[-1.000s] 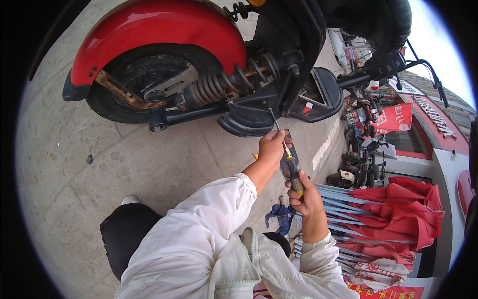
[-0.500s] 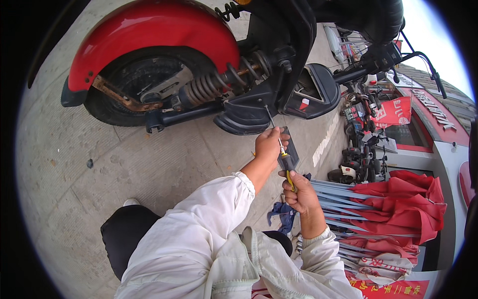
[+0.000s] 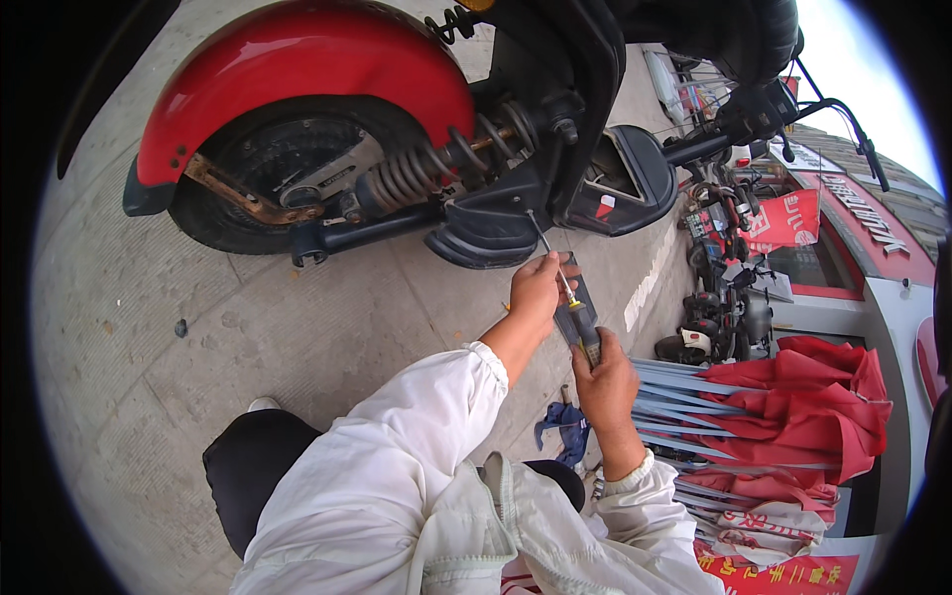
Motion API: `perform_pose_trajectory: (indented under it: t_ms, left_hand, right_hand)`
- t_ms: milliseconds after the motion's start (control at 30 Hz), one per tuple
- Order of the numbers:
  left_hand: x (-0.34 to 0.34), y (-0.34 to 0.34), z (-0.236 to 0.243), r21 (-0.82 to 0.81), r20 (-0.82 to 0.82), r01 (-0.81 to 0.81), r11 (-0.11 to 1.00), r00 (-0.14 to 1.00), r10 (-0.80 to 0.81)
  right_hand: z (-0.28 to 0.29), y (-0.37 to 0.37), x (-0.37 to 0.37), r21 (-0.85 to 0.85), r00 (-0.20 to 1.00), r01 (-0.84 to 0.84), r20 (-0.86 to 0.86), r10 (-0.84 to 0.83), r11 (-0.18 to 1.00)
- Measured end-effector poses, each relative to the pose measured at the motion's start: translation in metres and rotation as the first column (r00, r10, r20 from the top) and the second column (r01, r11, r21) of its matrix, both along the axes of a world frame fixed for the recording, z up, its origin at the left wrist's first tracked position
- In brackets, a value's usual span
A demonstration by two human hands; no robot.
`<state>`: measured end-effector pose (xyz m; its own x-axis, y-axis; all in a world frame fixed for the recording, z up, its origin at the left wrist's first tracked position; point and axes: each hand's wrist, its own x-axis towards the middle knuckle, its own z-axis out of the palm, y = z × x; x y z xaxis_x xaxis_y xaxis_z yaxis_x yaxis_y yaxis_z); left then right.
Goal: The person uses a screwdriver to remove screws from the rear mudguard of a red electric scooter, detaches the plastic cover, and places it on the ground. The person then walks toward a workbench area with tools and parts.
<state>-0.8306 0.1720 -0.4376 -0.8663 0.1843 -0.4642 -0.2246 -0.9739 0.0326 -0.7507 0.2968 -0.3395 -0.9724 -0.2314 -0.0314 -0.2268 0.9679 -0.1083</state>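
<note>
A scooter with a red rear fender (image 3: 297, 50) fills the upper view, with a coiled shock absorber (image 3: 436, 159) beside its wheel. The tip of a screwdriver (image 3: 583, 327) meets the black plastic housing (image 3: 481, 233) below the shock. My left hand (image 3: 534, 296) is closed around the screwdriver's slim shaft, with a dark flat piece (image 3: 575, 288) at its fingers; whether it grips that piece too is unclear. My right hand (image 3: 603, 392) is closed on the grey and yellow handle, lower and to the right.
Parked two-wheelers (image 3: 714, 297) line the right, by a red-signed shopfront (image 3: 858, 228). Red flags on pale poles (image 3: 813, 407) lie at lower right, near dark blue cloth (image 3: 565, 431). Tiled pavement (image 3: 248, 337) lies beneath; my dark-clothed knee (image 3: 248, 466) is at lower left.
My right hand has turned on the screwdriver handle, its fingers shifting and the yellow grip rotating. The scooter sits slightly higher and further left in view; my left hand stays on the shaft.
</note>
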Motion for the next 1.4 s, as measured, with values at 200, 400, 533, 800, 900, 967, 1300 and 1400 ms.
perform_pose_trajectory:
  t_ms: [200, 400, 533, 800, 900, 967, 1300, 1400]
  left_hand:
    - [-0.003, 0.002, -0.010, -0.014, -0.011, -0.007, 1.000, 1.000, 0.006]
    - [-0.002, 0.001, -0.009, -0.006, -0.008, 0.010, 1.000, 1.000, -0.010]
    - [-0.006, -0.006, -0.013, 0.009, 0.006, -0.028, 1.000, 1.000, 0.028]
    - [-0.009, 0.019, -0.018, -0.241, 0.253, -0.192, 0.951, 0.934, 0.252]
    - [-0.003, 0.025, -0.027, -0.452, 0.168, -0.368, 0.813, 0.860, 0.482]
    - [0.005, 0.025, -0.034, -0.569, 0.078, -0.400, 0.718, 0.844, 0.531]
    - [0.019, 0.016, -0.074, -0.671, -0.133, -0.391, 0.630, 0.899, 0.417]
    - [0.016, 0.021, -0.081, -0.719, -0.159, -0.396, 0.572, 0.894, 0.419]
  right_hand:
    - [-0.006, -0.004, -0.001, -0.306, 0.989, 0.143, 0.090, -0.121, 0.941]
    - [-0.002, -0.006, 0.000, -0.105, 0.987, 0.161, 0.004, -0.161, 0.981]
    - [-0.001, -0.028, 0.006, -0.285, 0.976, 0.214, 0.096, -0.194, 0.934]
    - [0.015, -0.022, -0.006, -0.476, 0.541, 0.808, 0.833, -0.118, 0.346]
    - [0.016, -0.020, -0.009, -0.461, 0.526, 0.814, 0.843, -0.112, 0.353]
    - [0.018, -0.016, -0.010, -0.442, 0.516, 0.811, 0.849, -0.113, 0.384]
    - [0.017, -0.011, -0.015, -0.439, 0.472, 0.842, 0.881, -0.032, 0.314]
    - [0.015, -0.012, -0.013, -0.430, 0.476, 0.836, 0.878, -0.061, 0.340]
